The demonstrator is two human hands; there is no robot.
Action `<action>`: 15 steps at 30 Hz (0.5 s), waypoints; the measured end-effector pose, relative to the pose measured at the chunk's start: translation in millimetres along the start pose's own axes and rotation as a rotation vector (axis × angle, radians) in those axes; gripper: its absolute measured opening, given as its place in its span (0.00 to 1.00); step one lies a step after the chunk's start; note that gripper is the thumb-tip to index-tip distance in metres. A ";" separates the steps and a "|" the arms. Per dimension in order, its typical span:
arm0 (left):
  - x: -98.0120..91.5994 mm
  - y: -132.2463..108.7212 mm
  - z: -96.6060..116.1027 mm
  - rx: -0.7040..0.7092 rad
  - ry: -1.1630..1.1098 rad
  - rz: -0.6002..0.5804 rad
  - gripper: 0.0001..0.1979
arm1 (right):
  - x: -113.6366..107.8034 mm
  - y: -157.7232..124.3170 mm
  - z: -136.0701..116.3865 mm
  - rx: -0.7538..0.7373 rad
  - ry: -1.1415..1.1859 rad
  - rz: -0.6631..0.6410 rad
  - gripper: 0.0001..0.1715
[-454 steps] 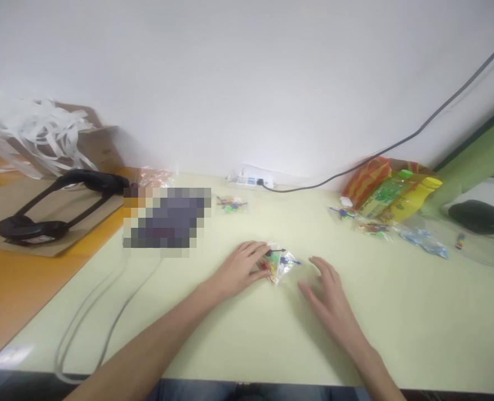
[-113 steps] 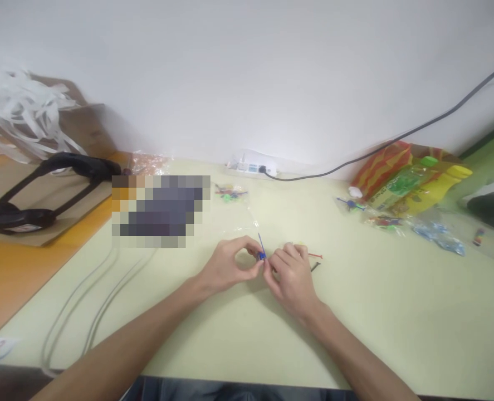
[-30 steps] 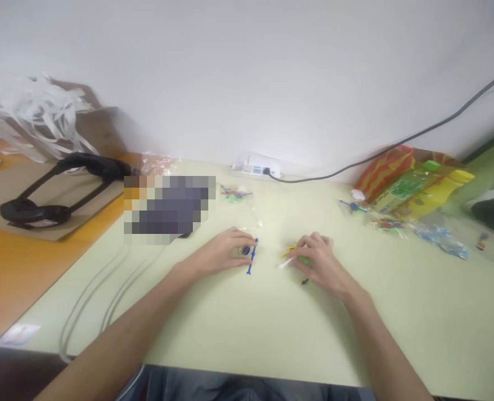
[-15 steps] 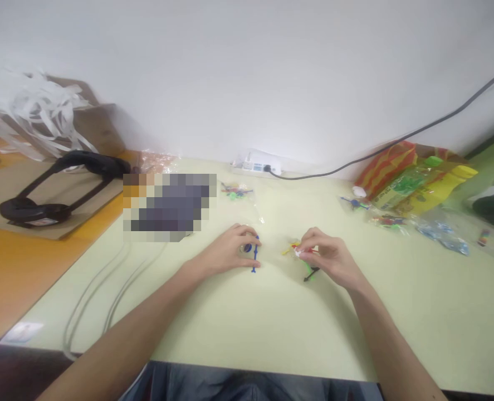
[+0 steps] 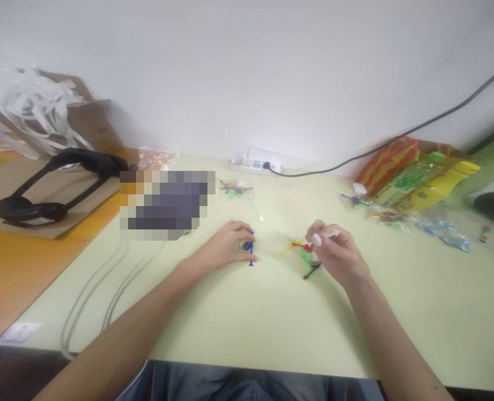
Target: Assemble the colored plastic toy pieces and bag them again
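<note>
My left hand (image 5: 226, 247) rests on the pale table, fingers curled around a small round hub with a blue stick (image 5: 250, 252) plugged into it. My right hand (image 5: 334, 253) is raised a little and pinches a short white stick (image 5: 324, 236). Just left of and below that hand lie loose small pieces (image 5: 303, 254) in red, yellow, green and black. An empty clear bag (image 5: 250, 214) lies behind my left hand.
A power strip (image 5: 257, 163) with a black cable sits at the wall. Small bagged toy kits (image 5: 233, 189) and colourful packets (image 5: 414, 178) lie at the back and right. Black headphones (image 5: 50, 186) rest on cardboard at left. Grey cables (image 5: 100, 289) run along the table's left side.
My right hand has picked a white stick out of the loose pieces and lifted it. My left hand stayed put, holding the hub with the blue stick.
</note>
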State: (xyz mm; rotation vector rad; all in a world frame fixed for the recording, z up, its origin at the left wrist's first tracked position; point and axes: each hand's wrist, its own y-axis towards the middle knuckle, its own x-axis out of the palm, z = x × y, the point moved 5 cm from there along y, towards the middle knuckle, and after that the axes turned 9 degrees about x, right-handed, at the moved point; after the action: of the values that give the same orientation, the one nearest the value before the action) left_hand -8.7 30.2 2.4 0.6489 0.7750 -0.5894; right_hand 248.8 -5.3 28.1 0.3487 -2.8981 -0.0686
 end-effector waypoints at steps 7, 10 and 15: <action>-4.7 -1.5 2.9 0.051 0.042 0.040 0.24 | 0.0 4.5 10.2 0.038 -0.053 0.041 0.13; -10.7 -0.5 16.7 0.137 0.098 0.163 0.27 | 9.4 5.7 16.5 0.053 -0.009 0.009 0.13; -4.4 2.7 57.1 0.427 0.197 0.265 0.29 | 33.0 3.0 25.1 0.140 0.000 -0.120 0.11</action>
State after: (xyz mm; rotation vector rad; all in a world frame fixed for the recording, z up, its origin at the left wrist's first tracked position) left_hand 15.7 -7.8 37.7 1.1980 0.7341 -0.4530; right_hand 211.2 -9.8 10.9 0.5464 -2.8865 0.1161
